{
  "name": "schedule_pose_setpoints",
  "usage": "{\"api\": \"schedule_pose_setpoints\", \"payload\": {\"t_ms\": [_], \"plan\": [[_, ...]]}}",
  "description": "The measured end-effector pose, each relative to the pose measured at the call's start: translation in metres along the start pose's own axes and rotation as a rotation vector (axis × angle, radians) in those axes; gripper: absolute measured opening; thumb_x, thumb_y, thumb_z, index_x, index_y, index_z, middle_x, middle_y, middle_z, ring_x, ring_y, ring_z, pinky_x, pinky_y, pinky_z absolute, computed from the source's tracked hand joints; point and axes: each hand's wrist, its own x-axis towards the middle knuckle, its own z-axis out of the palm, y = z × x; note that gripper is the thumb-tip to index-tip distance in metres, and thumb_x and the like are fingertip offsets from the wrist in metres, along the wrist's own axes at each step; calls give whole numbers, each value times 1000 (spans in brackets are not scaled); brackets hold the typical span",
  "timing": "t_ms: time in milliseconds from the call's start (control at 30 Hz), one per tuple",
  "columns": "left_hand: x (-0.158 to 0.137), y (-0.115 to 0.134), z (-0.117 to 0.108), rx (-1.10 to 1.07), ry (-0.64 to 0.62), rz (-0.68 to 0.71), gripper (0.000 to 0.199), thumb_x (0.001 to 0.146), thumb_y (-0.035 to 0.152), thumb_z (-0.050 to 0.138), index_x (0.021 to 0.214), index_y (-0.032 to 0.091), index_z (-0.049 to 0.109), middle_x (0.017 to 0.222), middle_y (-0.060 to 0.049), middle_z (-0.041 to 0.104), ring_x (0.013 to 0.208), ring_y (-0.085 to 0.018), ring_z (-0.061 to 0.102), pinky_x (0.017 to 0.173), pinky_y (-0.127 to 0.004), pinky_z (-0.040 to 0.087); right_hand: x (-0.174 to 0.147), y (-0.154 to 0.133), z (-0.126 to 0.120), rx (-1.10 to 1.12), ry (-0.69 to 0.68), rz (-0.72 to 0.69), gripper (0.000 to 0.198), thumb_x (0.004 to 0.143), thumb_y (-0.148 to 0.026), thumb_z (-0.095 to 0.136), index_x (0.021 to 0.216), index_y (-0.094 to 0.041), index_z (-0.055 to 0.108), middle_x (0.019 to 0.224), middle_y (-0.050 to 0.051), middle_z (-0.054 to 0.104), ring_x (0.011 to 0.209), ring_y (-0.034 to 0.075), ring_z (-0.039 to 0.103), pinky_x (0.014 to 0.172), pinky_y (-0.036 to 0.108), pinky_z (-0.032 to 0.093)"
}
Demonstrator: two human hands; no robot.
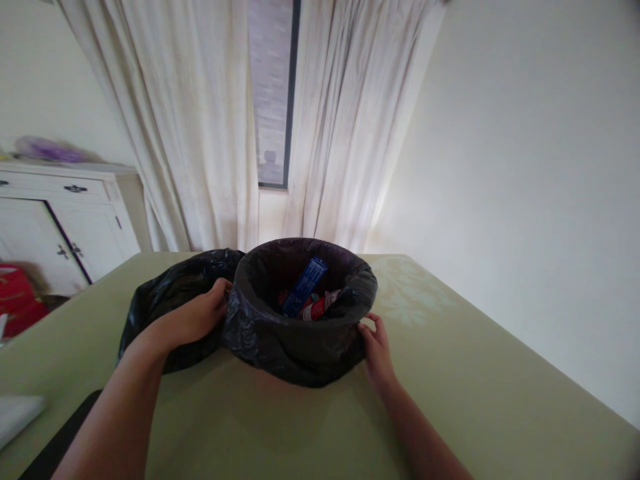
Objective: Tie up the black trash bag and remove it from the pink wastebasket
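A round bin lined with a black plastic bag [295, 333] stands on the green table [475, 387]. Inside lie a blue box [306, 285] and a red and white tube or can [320, 307]. My left hand [200, 313] grips the bag's overhang on the bin's left side. My right hand [376, 347] holds the bag's edge on the right side, low near the table. A second black bag [170, 293] lies bunched behind my left hand, touching the bin.
White curtains [210, 133] and a window hang behind the table. A white cabinet [60, 213] stands at the left, with something red [17, 297] beside it. A dark flat object [55, 447] and a white item [17, 413] lie at the table's near left.
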Motion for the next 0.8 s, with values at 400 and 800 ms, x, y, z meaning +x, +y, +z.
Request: {"api": "schedule_pose_setpoints", "payload": {"t_ms": [400,800], "plan": [[-7,56,-6,-605,248,111,45,87,38,83,128,23,75,120,-9,82,110,-27,76,97,-38,63,-7,-57,-12,169,-117,-304,49,87,-43,87,134,-32,74,139,9,78,116,27,77,97,44,65],[-16,36,-19,-294,-66,339,71,94,50,87,159,43,60,168,-5,56,152,-34,59,128,-51,50,-13,-110,10,-309,140,-860,50,107,-51,63,149,-23,62,144,16,68,117,28,69,100,45,56]]}}
